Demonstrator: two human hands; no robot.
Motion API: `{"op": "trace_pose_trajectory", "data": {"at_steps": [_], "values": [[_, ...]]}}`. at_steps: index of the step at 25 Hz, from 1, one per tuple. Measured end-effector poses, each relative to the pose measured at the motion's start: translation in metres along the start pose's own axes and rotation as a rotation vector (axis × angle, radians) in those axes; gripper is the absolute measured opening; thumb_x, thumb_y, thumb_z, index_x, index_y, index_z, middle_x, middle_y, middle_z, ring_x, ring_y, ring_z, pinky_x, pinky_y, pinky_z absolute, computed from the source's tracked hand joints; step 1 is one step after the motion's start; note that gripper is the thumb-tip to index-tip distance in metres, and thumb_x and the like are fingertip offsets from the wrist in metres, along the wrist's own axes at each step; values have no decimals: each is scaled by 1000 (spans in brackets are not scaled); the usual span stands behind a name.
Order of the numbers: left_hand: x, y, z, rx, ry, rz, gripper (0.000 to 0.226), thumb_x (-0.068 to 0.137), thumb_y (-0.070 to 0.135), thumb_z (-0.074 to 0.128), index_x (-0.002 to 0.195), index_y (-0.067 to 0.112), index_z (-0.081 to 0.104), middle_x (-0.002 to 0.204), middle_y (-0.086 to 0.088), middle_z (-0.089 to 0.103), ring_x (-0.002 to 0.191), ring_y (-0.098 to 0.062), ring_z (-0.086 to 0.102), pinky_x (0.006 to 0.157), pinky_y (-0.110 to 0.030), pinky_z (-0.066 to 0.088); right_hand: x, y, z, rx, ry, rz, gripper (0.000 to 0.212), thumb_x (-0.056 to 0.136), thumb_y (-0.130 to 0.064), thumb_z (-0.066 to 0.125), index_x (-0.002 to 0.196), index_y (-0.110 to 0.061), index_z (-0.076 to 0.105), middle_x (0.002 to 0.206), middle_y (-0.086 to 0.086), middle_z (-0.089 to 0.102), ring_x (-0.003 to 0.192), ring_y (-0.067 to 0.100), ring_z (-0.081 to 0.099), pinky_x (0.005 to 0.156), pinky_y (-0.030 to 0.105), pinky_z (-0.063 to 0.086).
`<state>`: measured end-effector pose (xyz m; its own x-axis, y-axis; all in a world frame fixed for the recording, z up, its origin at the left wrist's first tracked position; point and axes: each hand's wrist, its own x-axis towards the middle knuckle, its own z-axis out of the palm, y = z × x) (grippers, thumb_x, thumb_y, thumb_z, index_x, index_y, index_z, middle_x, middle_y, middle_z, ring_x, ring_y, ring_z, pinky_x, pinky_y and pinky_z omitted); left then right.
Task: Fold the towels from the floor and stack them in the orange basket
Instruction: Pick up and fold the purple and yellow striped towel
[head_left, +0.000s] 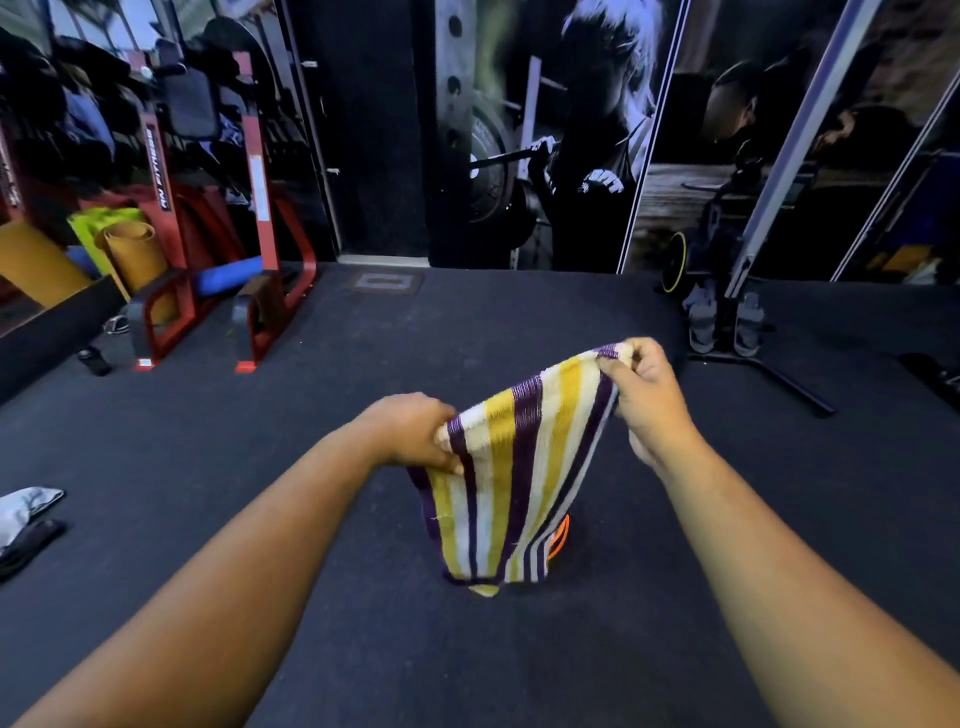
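Hanging purple-yellow-white striped towel (511, 483)

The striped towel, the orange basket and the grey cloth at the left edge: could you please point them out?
striped towel (511, 483): head view, middle of hanging cloth.
orange basket (560, 536): head view, rim sliver beside the towel.
grey cloth (23, 512): head view, its middle.

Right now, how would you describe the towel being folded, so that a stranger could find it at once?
Look at the dark gym floor in the middle of the view, between the two outstretched arms. The striped towel hangs there, pinched at its top corners by the left hand and right hand. Nothing else nearby has its purple, yellow and white stripes.
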<state>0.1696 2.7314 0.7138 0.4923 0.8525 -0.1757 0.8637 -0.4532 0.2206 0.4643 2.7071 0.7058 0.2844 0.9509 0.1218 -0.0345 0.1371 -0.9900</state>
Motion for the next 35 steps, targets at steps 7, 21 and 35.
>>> {"op": "trace_pose_trajectory", "data": {"at_steps": [7, 21, 35], "values": [[-20, 40, -55, -1575, -10, 222, 42, 63, 16, 77, 103, 4, 75, 99, -18, 76, 89, -31, 74, 81, -41, 62, -45, 42, 6, -272, -682, -30, 93, 73, -26, 82, 150, -23, 30, 148, -17, 46, 132, -10, 46, 104, 12, 39], [-20, 94, 138, -1264, 237, -2, 65, 75, 53, 84, 125, 18, 62, 111, 6, 74, 101, 6, 66, 90, -24, 51, -50, 37, 78, -648, -71, -7, 20, 82, -32, 77, 86, -17, 64, 80, -8, 69, 81, 17, 67, 69, 30, 48], [-21, 47, 111, -2046, 235, -458, 24, 90, 21, 51, 88, 10, 72, 91, -13, 73, 82, -30, 67, 79, -37, 52, -32, 29, 6, 499, -373, 519, 58, 79, -26, 80, 127, 0, 62, 118, 21, 71, 109, 32, 70, 95, 45, 57]]}}
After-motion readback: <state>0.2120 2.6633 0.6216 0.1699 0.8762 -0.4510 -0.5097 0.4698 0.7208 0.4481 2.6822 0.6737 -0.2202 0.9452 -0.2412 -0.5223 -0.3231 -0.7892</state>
